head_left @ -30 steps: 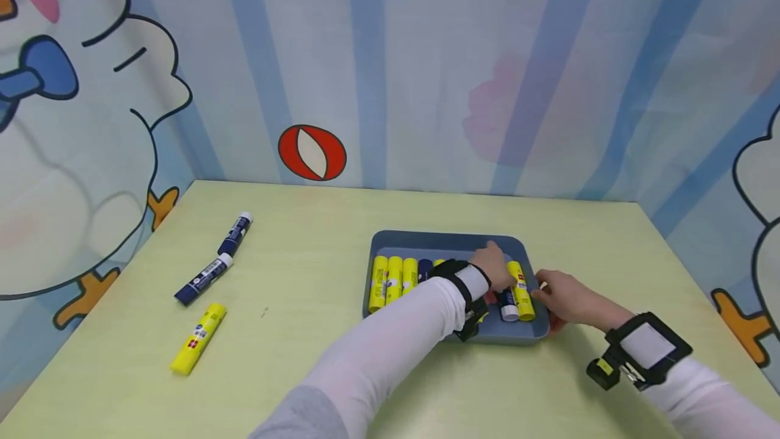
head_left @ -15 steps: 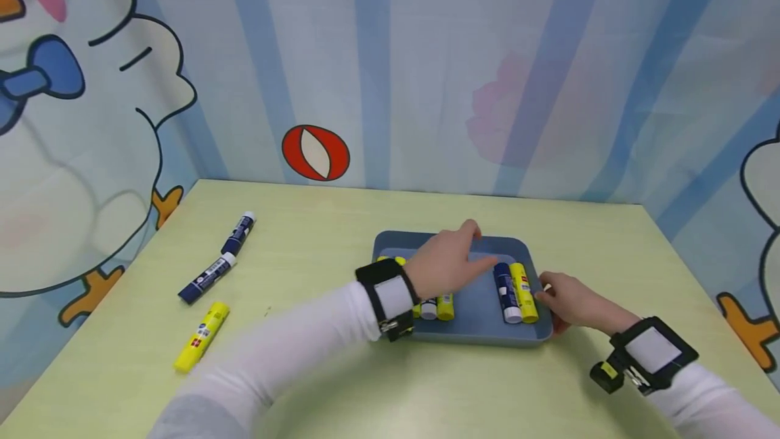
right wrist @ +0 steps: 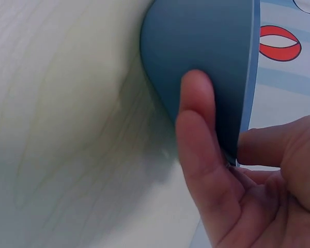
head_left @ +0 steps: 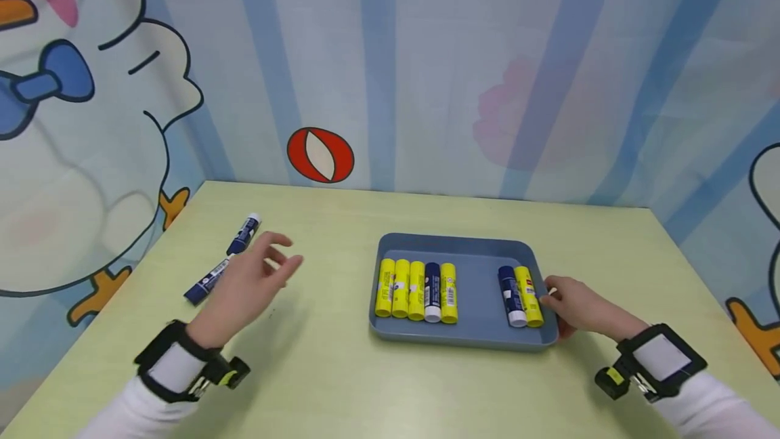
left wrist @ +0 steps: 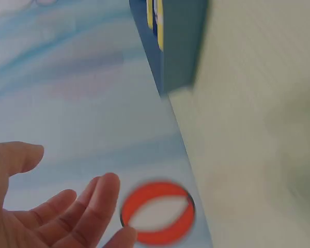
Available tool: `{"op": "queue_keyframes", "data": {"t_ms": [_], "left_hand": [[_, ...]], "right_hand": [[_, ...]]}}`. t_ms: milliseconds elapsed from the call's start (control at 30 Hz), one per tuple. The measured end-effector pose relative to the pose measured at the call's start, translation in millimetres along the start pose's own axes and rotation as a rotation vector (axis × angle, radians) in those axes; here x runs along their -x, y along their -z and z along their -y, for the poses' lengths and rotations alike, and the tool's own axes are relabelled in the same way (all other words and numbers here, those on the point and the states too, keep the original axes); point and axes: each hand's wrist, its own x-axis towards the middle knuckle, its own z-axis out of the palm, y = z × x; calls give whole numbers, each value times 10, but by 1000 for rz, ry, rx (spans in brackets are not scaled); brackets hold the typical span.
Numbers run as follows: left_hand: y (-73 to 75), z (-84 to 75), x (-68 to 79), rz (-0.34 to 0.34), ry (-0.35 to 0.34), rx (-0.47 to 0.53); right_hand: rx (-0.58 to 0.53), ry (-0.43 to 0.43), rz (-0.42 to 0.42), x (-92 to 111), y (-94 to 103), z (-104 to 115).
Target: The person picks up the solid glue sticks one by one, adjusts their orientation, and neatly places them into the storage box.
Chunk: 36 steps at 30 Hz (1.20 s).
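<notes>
My left hand (head_left: 244, 286) hovers over the left of the table, fingers loosely bent and holding nothing; the left wrist view shows the same bare fingers (left wrist: 101, 204). Just beyond it lie two blue glue sticks with white ends, the farther one (head_left: 244, 234) and the nearer one (head_left: 207, 282), partly covered by the hand. My right hand (head_left: 579, 305) pinches the right side of a grey-blue tray (head_left: 478, 290), thumb at the rim and fingers against the outer wall (right wrist: 196, 41). Inside, several yellow glue sticks (head_left: 400, 288) and a blue one (head_left: 432, 292) form a left-hand row.
At the tray's right end, a blue glue stick (head_left: 510, 297) lies beside a yellow one (head_left: 529, 297), with a gap between them and the row. A printed curtain (head_left: 426, 87) with a red ball picture rises behind the table (head_left: 341, 385).
My left hand has left the tray and swung far left, uncovering the row of glue sticks. A yellow glue stick seen earlier at left is now hidden behind that arm. My right hand stays on the tray.
</notes>
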Motion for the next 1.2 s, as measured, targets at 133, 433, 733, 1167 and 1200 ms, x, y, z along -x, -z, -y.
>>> {"op": "queue_keyframes", "data": {"t_ms": [133, 433, 733, 1167, 1200], "left_hand": [[229, 376, 198, -45, 106, -130], [421, 855, 382, 181, 369, -288], [283, 1039, 443, 291, 395, -431], [186, 1062, 492, 270, 428, -482], [177, 1062, 487, 274, 433, -480]], "right_hand": [[0, -2, -1, 4, 0, -6], [5, -41, -5, 4, -4, -16], [-3, -30, -1, 20, 20, -7], [-13, -27, 11, -5, 5, -5], [-16, -28, 13, -6, 3, -7]]}}
